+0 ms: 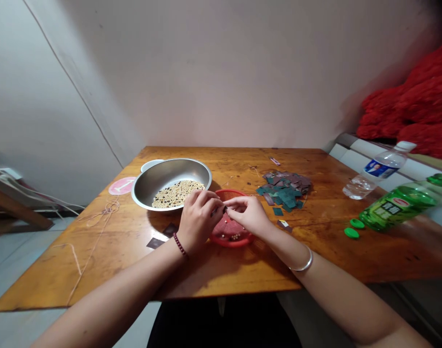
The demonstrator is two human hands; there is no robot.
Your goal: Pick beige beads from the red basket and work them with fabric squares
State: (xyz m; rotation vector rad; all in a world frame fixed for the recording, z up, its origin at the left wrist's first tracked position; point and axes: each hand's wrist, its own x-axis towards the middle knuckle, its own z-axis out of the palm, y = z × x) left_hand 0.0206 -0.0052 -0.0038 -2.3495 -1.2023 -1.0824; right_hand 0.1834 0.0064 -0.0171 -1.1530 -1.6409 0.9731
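Observation:
My left hand and my right hand meet above a red plastic basket. Their fingertips pinch a small dark piece, mostly hidden by the fingers, so its kind is unclear. A few pale beads or beans lie in the bottom of the basket. Left of it stands a steel bowl, holding many small cream and black beads or beans. To the right, a loose pile of dark green and brown squares is spread on the wooden table.
A clear water bottle and a tilted green bottle are at the right, near green caps. Loose string and a pink round card lie left. Dark squares are beside my left wrist. Red fluffy material is heaped beyond.

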